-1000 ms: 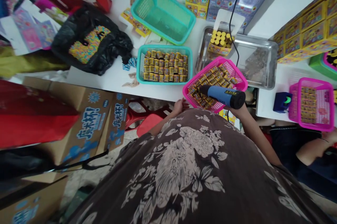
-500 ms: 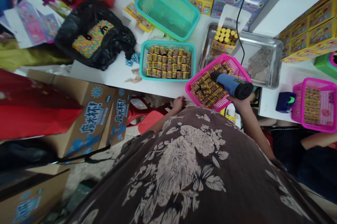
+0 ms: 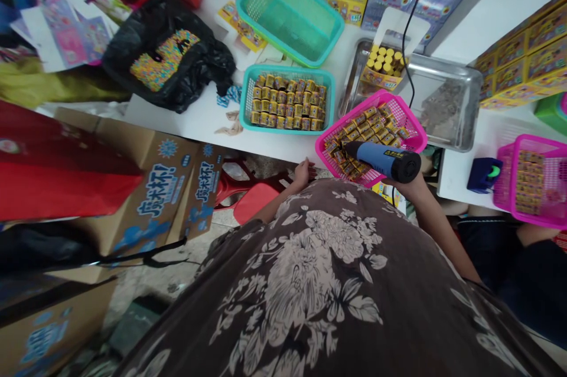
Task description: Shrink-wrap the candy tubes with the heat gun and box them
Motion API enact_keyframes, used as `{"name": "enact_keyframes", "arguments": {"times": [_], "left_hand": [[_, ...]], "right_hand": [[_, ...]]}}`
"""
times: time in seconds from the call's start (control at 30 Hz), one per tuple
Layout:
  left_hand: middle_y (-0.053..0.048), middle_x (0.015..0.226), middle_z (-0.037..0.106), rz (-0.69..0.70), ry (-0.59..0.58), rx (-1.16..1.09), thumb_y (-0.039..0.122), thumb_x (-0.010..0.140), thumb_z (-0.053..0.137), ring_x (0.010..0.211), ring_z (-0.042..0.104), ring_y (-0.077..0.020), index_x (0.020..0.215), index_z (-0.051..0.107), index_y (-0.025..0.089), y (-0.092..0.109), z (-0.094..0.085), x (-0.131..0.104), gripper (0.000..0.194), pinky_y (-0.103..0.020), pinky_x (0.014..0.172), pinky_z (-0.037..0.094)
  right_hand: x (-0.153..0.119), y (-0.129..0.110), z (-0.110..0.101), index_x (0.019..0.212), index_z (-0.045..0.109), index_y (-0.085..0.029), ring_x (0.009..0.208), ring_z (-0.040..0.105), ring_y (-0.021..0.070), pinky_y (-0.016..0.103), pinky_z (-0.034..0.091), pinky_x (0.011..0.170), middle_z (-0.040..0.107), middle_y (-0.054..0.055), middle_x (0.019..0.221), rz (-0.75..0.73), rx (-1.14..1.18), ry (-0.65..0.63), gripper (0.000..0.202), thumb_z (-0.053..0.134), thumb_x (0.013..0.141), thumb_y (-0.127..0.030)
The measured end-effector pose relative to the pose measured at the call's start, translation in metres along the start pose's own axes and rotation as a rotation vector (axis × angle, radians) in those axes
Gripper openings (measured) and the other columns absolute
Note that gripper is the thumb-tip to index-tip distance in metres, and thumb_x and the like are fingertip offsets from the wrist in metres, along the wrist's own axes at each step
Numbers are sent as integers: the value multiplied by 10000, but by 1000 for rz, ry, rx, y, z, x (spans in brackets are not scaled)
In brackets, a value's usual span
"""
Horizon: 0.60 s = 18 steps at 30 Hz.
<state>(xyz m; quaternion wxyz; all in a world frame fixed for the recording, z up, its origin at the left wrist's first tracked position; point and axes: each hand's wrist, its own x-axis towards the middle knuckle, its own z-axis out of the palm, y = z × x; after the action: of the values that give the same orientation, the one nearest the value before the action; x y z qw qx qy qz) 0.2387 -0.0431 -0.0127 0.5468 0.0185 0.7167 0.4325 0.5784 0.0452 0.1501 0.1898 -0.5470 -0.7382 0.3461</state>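
My right hand (image 3: 405, 185) is closed round the grip of a blue and black heat gun (image 3: 383, 158). The gun's dark nozzle points left over small yellow wrapped cups (image 3: 370, 127) in a pink basket (image 3: 419, 135). Near the table's front edge, left of that basket, my left hand (image 3: 303, 172) hangs with nothing in it, its fingers loosely apart. A teal basket (image 3: 331, 102) holds rows of similar yellow cups (image 3: 287, 103).
A second teal basket (image 3: 292, 16) lies behind. At the left is a black bag (image 3: 204, 70) of coloured beads. A metal tray (image 3: 472, 123) holds a box of yellow tubes (image 3: 383, 64). Someone's legs (image 3: 491, 247) show at the right, below another pink basket (image 3: 514, 188).
The heat gun's nozzle has moved left and down over the cups, with my right hand still on the grip. The view has shifted slightly.
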Motion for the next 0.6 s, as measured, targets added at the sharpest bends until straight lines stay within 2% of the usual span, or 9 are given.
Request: {"name": "enact_keyframes", "arguments": {"times": [0.17,0.3,0.47,0.6], "left_hand": [[-28,602,647,13,16,-2,622,1053,556,514,646,-185,862,701,185,-1,1,2,498,-286,523,512],[-32,606,649,15,27,1,572,1065,549,526,650,-190,872,707,186,-1,1,4,460,-293,536,514],[-23,601,648,22,42,-3,560,1063,549,525,639,-175,909,720,174,-1,2,3,450,-277,537,509],[-19,604,649,26,42,-9,564,1050,572,516,630,-159,884,711,168,0,2,1,451,-262,533,496]], "right_hand": [[-7,13,-9,1034,759,-263,1198,751,417,596,577,1126,823,97,1034,-3,-102,-45,562,983,540,-409],[-18,27,-24,1131,746,-237,1191,753,411,588,591,1099,820,117,1140,30,-117,-25,699,970,514,-477],[-23,48,-43,1291,706,-196,1276,719,415,594,564,1136,775,159,1318,68,-89,-36,874,956,492,-449],[-20,50,-47,1287,711,-191,1293,709,430,635,534,1162,769,157,1309,201,-87,85,857,936,489,-408]]}}
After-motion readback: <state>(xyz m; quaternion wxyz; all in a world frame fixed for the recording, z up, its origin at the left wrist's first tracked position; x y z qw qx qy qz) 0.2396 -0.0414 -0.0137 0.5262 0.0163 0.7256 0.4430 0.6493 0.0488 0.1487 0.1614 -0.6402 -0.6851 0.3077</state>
